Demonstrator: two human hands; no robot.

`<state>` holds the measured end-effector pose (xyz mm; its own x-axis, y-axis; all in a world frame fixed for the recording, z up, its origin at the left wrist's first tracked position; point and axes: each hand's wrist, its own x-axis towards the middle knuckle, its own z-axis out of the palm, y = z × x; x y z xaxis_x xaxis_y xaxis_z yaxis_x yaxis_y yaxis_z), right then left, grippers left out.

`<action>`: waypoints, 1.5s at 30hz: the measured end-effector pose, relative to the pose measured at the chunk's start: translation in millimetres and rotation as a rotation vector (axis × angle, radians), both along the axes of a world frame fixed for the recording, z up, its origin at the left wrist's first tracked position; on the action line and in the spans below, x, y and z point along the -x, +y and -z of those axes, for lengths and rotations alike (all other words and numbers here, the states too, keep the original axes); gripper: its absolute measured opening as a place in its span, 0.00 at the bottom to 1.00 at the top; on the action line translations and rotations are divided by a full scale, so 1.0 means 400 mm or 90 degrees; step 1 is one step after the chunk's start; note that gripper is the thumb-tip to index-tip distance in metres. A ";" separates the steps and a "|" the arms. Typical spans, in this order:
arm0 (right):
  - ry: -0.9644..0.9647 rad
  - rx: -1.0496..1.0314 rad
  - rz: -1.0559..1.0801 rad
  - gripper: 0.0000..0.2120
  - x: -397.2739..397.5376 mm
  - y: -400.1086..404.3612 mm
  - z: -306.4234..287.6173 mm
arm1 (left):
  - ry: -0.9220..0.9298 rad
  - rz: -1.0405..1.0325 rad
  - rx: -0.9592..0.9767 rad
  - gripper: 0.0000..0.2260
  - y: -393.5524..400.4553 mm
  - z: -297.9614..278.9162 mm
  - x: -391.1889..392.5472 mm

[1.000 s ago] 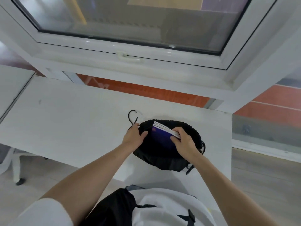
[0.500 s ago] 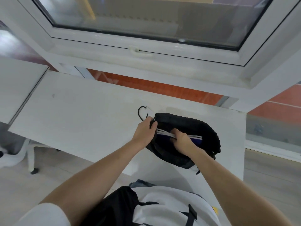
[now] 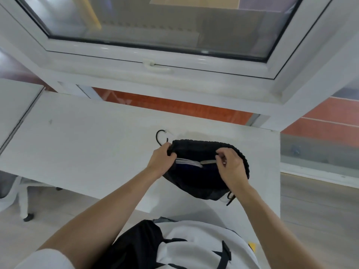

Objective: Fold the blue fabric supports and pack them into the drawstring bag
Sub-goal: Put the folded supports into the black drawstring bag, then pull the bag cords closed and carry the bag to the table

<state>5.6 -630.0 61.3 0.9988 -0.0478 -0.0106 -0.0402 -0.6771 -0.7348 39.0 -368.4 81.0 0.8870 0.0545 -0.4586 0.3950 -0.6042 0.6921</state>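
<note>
View from the head camera, looking down over both forearms. A black drawstring bag (image 3: 196,183) lies on a white table (image 3: 87,152), toward the table's right end and near its front edge, with its gathered mouth facing away from the person. The left hand (image 3: 161,160) grasps the left corner of the bag's rim, fingers curled round the bunched black fabric. The right hand (image 3: 231,167) is above the right half of the bag, fingers curled; its thumb and forefinger appear to pinch the rim of the opening, though the exact contact is hard to make out. Between the two hands the mouth of the bag stands open, and the folded blue fabric supports (image 3: 189,164) sit inside it: a dark blue surface edged with white bands, partly hidden by the bag's near wall. A short grey strip (image 3: 208,162) shows just beside the right fingertips. A loop of black drawstring cord (image 3: 158,137) lies on the table behind the left hand, and a second cord end (image 3: 230,199) trails from the bag's near right corner. A white-framed window (image 3: 159,68) rises behind the table. A rolling chair base (image 3: 25,202) stands on the floor at lower left.
</note>
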 end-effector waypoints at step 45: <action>0.208 -0.248 0.160 0.11 -0.018 -0.192 -0.196 | 0.062 0.106 0.140 0.12 0.209 -0.132 -0.131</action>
